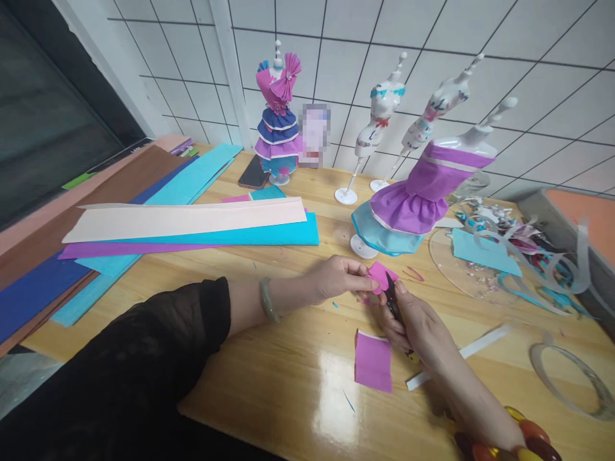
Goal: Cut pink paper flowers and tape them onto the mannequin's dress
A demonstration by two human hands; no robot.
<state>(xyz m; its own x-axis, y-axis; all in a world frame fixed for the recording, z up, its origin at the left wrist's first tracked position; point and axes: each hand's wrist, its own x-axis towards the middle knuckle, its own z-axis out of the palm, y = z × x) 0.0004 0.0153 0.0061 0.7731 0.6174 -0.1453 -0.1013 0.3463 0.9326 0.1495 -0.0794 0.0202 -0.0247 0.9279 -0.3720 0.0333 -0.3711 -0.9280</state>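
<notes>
Between the fingertips of my left hand [342, 279] is a small pink paper piece [382, 272], held just above the table. My right hand [418, 320] grips dark pointed scissors [392, 301], whose blades lie against the right side of the pink paper. The scissors' handles are mostly covered by my fingers. Below the hands a purple paper rectangle [373, 363] lies flat on the table. Close beyond them stands a dress form in a purple and light blue paper dress [413, 189].
Long folded sheets of crepe paper [192, 221] spread across the left. At the back stand a dress form in a ruffled dress [278, 128], two bare white forms [384, 115], and a phone [253, 173]. Scraps and clear ribbon [523, 256] pile up right, near a tape roll [571, 378].
</notes>
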